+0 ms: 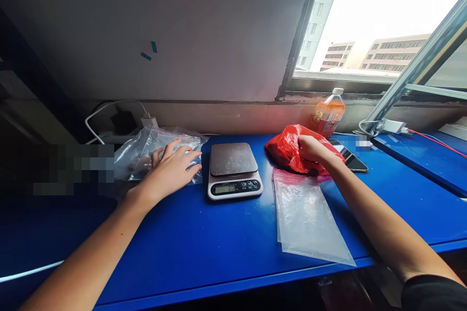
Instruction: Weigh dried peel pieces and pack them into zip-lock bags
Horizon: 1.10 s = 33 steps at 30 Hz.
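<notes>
Two bare hands, one digital kitchen scale (235,187), one red plastic bag (286,145), one orange-labelled drink bottle (326,115) and one dark flat-screened device (352,158) can be counted. The flat clear bags (310,223) at lower right of centre show at least two layered edges; the number of crumpled clear bags (133,148) at left of centre cannot be told.

All stand or lie on a glossy blue tabletop (226,252), whose front edge crosses the bottom of the frame. Behind it rises a grey wall (219,34) bearing two short teal strips (146,56) in the upper left. A window (365,9) fills the upper right, with buildings outside and a diagonal metal bar (419,53) in front. A white adapter (392,126) with a red cable (438,142) sits at far right.

The red bag, right of centre, has its mouth around the right hand (312,149); the fingers are hidden inside, so whether they grip cannot be told. The left hand (171,167), its fingers spread apart, is over the crumpled clear bags, whose contents are too blurred to name; contact is unclear. The scale, at centre between the hands, reads 0.0. The bottle is capped in white, the label hiding most of its inside.
</notes>
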{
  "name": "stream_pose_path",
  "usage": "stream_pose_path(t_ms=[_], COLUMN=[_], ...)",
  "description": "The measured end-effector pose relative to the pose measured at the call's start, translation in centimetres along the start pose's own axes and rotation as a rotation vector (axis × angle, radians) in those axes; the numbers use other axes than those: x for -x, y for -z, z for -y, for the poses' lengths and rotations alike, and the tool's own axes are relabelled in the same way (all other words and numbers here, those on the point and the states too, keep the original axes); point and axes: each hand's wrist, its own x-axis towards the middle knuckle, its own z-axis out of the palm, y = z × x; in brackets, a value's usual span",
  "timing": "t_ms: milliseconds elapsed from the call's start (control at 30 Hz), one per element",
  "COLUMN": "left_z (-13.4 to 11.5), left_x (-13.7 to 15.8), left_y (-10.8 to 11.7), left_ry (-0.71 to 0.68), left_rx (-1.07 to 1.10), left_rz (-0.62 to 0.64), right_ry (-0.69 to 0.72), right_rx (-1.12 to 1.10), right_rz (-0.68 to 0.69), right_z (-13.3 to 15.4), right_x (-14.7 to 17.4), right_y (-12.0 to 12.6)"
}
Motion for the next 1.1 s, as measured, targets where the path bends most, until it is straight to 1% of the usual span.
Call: stream_pose_path(t_ms=[133, 300, 400, 467, 600, 733, 800, 933, 1100], left_z=[-0.2, -0.5, -0.6, -0.8, -2.0, -3.0, -2.8, -1.4, -0.7], left_x=[-0.2, -0.4, -0.4, -0.5, -0.4, 0.1, 0.4, 0.6, 1.2], left_y=[-0.1, -0.4, -0.4, -0.4, -0.8, -1.9, -2.3, -3.0, -3.4], left_ry=[0.015, 0.007, 0.006, 0.004, -0.045, -0.098, -0.090, -0.054, -0.110], left_rx=[0.026, 0.043, 0.039, 0.031, 0.027, 0.009, -0.016, -0.059, -0.112], left_rz=[0.016, 0.046, 0.024, -0.014, -0.081, -0.049, -0.040, -0.066, -0.089], right_ry=[0.013, 0.007, 0.019, 0.039, 0.075, 0.099, 0.118, 0.148, 0.130], right_rx=[0.006, -0.003, -0.025, -0.048, -0.100, -0.149, -0.173, -0.197, -0.217], right_rz=[-0.002, -0.033, -0.049, -0.055, -0.074, -0.076, -0.066, -0.086, -0.081], right_z=[-0.1, 0.2, 0.4, 0.5, 0.7, 1.4, 1.9, 2.3, 2.2], right_x=[0.6, 0.3, 0.4, 0.6, 1.5, 2.6, 2.9, 2.8, 3.0], right_y=[0.1, -0.6, -0.8, -0.8, -0.5, 0.1, 0.3, 0.1, -0.2])
